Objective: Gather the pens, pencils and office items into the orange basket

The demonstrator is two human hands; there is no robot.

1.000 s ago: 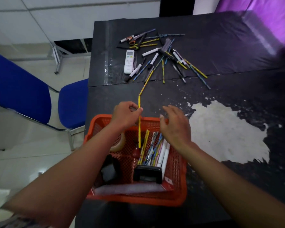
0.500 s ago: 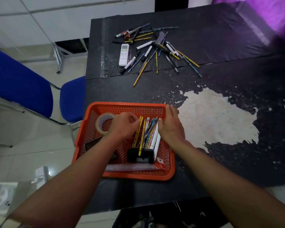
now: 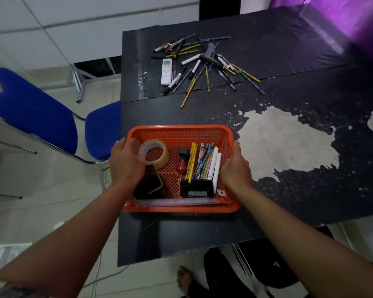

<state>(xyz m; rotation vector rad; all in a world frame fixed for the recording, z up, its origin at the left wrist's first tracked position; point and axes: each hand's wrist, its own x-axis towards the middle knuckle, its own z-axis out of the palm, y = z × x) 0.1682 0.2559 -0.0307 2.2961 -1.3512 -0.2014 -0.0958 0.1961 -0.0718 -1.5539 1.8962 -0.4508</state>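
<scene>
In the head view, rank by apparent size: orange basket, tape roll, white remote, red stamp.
1. orange basket
2. tape roll
3. white remote, though it lies farther away, so versus the tape is unsure
4. red stamp

We are showing bare forearms with no sleeves, our hands [image 3: 235,168] wearing no gloves or rings, and a bare foot [image 3: 184,278] beside dark trousers [image 3: 224,276].

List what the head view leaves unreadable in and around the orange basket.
- Left hand: its fingertips are behind the tape roll, so its grip is unclear.
- Right hand: fingers curl over the orange basket wall, hiding the contact.
- Black item: partly under the left hand.
- Far pile: too small to count.
</scene>
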